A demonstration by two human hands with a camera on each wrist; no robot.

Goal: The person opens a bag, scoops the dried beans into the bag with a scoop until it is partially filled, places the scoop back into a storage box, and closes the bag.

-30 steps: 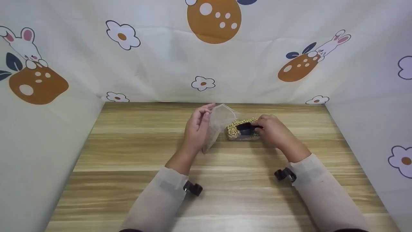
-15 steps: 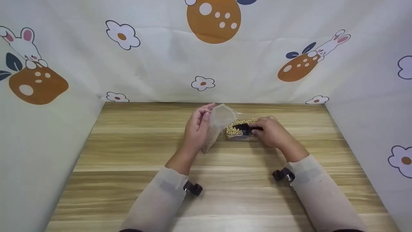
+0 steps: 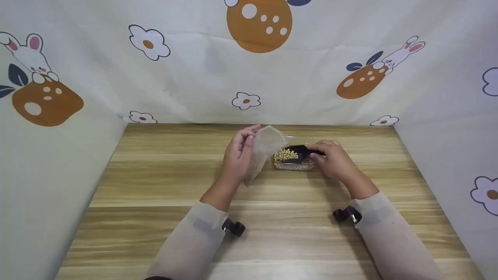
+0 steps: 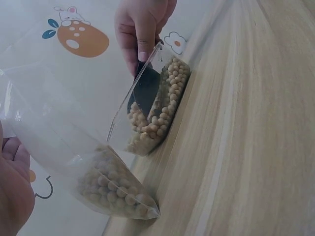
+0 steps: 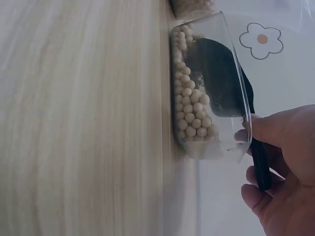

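My left hand (image 3: 238, 153) holds a clear zip bag (image 3: 261, 151) by its left side, its mouth spread toward the right. Soybeans (image 4: 113, 189) fill the bag's lower part, which rests against the table in the left wrist view. Beside the bag stands a clear rectangular container (image 3: 294, 168) with more soybeans (image 5: 187, 110). The fingers and thumb of my right hand (image 3: 330, 157) grip the handle of a black scoop (image 5: 219, 78). Its bowl is inside the container, tilted, with soybeans in it.
The wood-grain table (image 3: 163, 217) runs back to a pale printed cloth (image 3: 186, 77), which also rises on both sides. A black wrist mount (image 3: 233, 227) sticks out from the left sleeve, another mount (image 3: 346, 214) from the right.
The scoop has dug leftward through the soybeans and now sits higher, with soybeans in its bowl. My right hand has shifted slightly right and up. The left hand and bag stay still.
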